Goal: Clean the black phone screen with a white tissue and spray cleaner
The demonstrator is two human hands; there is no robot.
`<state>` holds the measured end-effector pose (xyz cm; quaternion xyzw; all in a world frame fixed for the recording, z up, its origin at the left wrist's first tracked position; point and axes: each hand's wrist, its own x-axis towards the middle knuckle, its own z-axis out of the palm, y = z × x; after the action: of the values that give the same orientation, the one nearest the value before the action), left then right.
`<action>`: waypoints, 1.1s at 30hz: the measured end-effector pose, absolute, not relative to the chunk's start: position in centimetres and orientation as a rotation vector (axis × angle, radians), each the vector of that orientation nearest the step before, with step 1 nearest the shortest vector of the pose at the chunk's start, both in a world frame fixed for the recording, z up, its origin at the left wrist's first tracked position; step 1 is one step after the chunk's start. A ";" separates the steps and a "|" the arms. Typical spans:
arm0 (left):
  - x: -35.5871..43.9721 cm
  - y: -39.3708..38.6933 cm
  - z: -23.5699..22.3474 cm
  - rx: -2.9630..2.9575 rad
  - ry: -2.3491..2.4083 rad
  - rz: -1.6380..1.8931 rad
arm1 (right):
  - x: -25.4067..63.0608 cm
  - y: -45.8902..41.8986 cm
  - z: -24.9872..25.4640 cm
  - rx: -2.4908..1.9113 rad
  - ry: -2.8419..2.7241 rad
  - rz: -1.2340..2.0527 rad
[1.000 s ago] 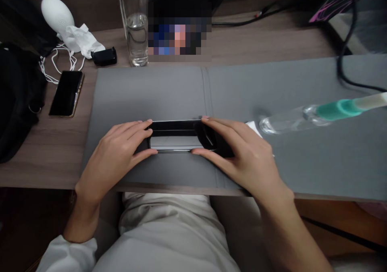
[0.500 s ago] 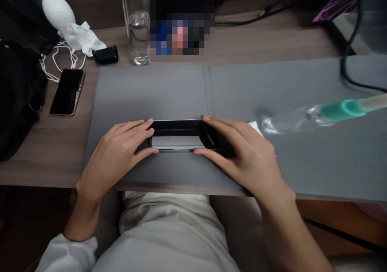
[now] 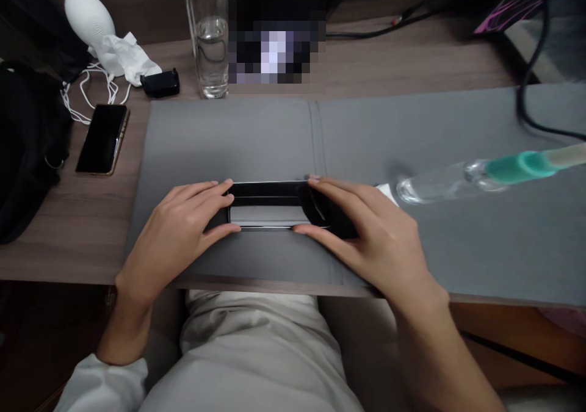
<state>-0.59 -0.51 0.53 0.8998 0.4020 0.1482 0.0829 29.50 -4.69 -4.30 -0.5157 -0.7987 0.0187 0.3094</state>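
A glossy black smartphone (image 3: 270, 204) lies sideways in front of me, low on the grey desk mat (image 3: 229, 137). My left hand (image 3: 176, 235) grips its left end, with fingers along the far edge and thumb along the near edge. My right hand (image 3: 370, 232) holds the right end the same way, covering that part of the phone. The glass front shows a pale reflection.
On the wooden desk (image 3: 55, 259) at left lie a second smartphone (image 3: 103, 139), a black bag (image 3: 27, 149) and white cables (image 3: 85, 94). A glass of water (image 3: 211, 58) stands behind the mat. A clear teal-banded bottle (image 3: 476, 174) lies at right.
The whole view has shifted slightly. My hands keep the same hold on the phone.
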 end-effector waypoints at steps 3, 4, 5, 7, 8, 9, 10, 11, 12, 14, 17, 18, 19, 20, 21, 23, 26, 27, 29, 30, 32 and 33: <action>-0.6 -0.5 0.5 2.674 1.211 0.445 | 29.5 -4.7 -4.3 -1.369 -2.109 0.040; -0.6 -0.5 0.5 2.671 1.214 0.446 | 29.5 -4.7 -4.4 -1.369 -2.111 0.037; -0.6 -0.5 0.5 2.667 1.218 0.445 | 29.5 -4.7 -4.4 -1.369 -2.112 0.033; -0.6 -0.5 0.5 2.659 1.222 0.438 | 29.5 -4.7 -4.4 -1.364 -2.113 0.028; -0.6 -0.4 0.5 2.652 1.228 0.429 | 29.5 -4.7 -4.4 -1.362 -2.113 0.027; -0.6 -0.4 0.5 2.644 1.236 0.419 | 29.5 -4.7 -4.4 -1.360 -2.113 0.029; -0.6 -0.4 0.5 2.634 1.246 0.405 | 29.5 -4.7 -4.4 -1.359 -2.111 0.032; -0.5 -0.4 0.6 2.624 1.256 0.391 | 29.5 -4.7 -4.5 -1.359 -2.110 0.035; -0.5 -0.4 0.6 2.611 1.268 0.382 | 29.5 -4.7 -4.5 -1.358 -2.109 0.036; -0.6 -0.4 0.6 2.577 1.296 0.374 | 29.5 -4.7 -4.5 -1.354 -2.106 0.035; -0.6 -0.4 0.5 2.518 1.346 0.362 | 29.6 -4.7 -4.5 -1.353 -2.107 0.035; -0.6 -0.4 0.5 2.501 1.362 0.356 | 29.6 -4.7 -4.4 -1.355 -2.107 0.034; -0.7 -0.4 0.5 2.487 1.376 0.352 | 29.6 -4.7 -4.4 -1.359 -2.107 0.033; -0.7 -0.4 0.5 2.474 1.387 0.351 | 29.6 -4.7 -4.4 -1.362 -2.106 0.031; -0.7 -0.4 0.4 2.465 1.394 0.351 | 29.6 -4.7 -4.4 -1.364 -2.106 0.030; -0.6 -0.3 0.4 2.466 1.383 0.353 | 29.6 -4.7 -4.3 -1.370 -2.105 0.028; -0.4 -0.1 0.4 2.527 1.319 0.345 | 29.5 -4.6 -4.2 -1.367 -2.108 0.017; -0.3 -0.1 0.4 2.560 1.298 0.338 | 29.5 -4.7 -4.2 -1.366 -2.109 0.015; -0.1 0.0 0.3 2.624 1.276 0.321 | 29.5 -4.7 -4.2 -1.369 -2.111 0.023; -0.1 0.0 0.3 2.652 1.272 0.311 | 29.6 -4.7 -4.2 -1.374 -2.109 0.033; 0.0 0.1 0.2 2.691 1.259 0.297 | 29.6 -4.6 -4.1 -1.387 -2.096 0.068; 0.0 0.2 0.1 2.700 1.249 0.294 | 29.6 -4.6 -4.1 -1.391 -2.086 0.091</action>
<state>0.03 0.17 0.11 0.9006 0.4166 0.0981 0.0758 29.63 -4.62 -4.09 -0.5268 -0.7903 0.0345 0.3112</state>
